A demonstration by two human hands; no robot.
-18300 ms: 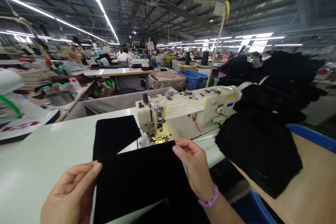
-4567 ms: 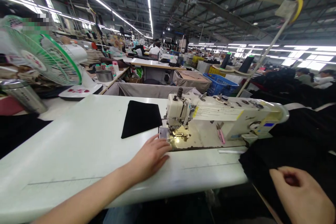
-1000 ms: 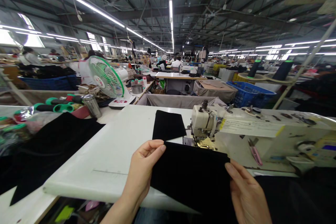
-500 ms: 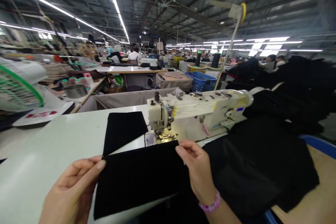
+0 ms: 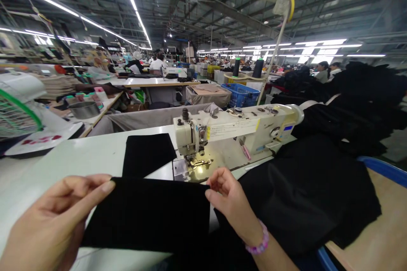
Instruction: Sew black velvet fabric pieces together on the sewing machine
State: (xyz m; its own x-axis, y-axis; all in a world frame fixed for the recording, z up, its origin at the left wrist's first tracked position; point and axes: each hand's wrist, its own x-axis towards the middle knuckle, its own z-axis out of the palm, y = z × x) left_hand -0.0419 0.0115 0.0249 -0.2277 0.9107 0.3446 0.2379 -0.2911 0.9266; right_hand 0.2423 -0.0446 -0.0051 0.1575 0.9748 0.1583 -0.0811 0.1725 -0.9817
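A black fabric panel (image 5: 152,211) is stretched between my two hands, in front of the sewing machine (image 5: 229,129). My left hand (image 5: 60,211) pinches its upper left corner between thumb and fingers. At the upper right corner my right hand (image 5: 227,194), with a beaded bracelet on the wrist, pinches the same panel. Another black fabric piece (image 5: 148,152) lies flat on the white table just left of the machine's needle area. The panel's lower right part merges with dark cloth below, so its edge there is hard to make out.
Pink-handled snips (image 5: 244,149) rest on the machine bed. A large heap of black fabric (image 5: 305,190) lies at the right, beside a blue-rimmed bin (image 5: 381,171). A fan (image 5: 19,106) stands at the left. A metal bowl (image 5: 84,110) and blue basket (image 5: 241,94) are farther back.
Both hands have shifted left with the panel, the left hand also rising a little and the right dropping slightly. The panel's top edge now runs nearly level. The camera view has moved slightly.
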